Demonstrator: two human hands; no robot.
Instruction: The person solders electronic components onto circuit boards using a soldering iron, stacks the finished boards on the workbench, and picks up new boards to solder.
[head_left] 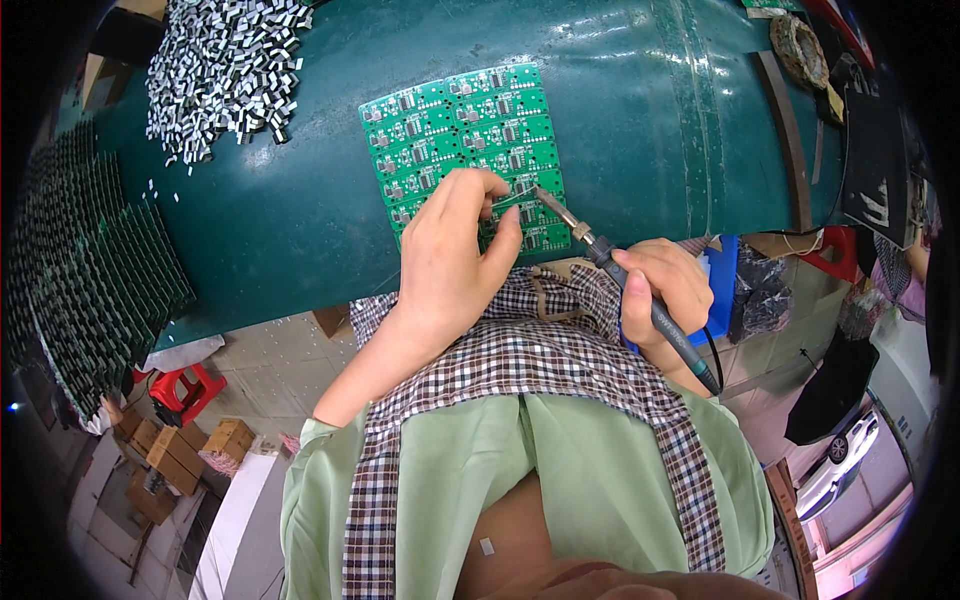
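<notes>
A green panel of circuit boards, set out in two columns of small units, lies flat on the dark green bench top. My right hand is wrapped round the grey handle of a soldering iron. The iron's tip touches or hovers just over a board in the right column; I cannot tell which. Over the panel's lower middle, my left hand pinches a thin silvery wire, seemingly solder wire, whose end reaches close to the tip. My left hand hides part of the lower boards.
Loose small black-and-white parts form a heap at the far left. Rows of stacked green boards stand along the left edge. A dark bar and a round brownish ring are at the right. A blue bin sits below the bench.
</notes>
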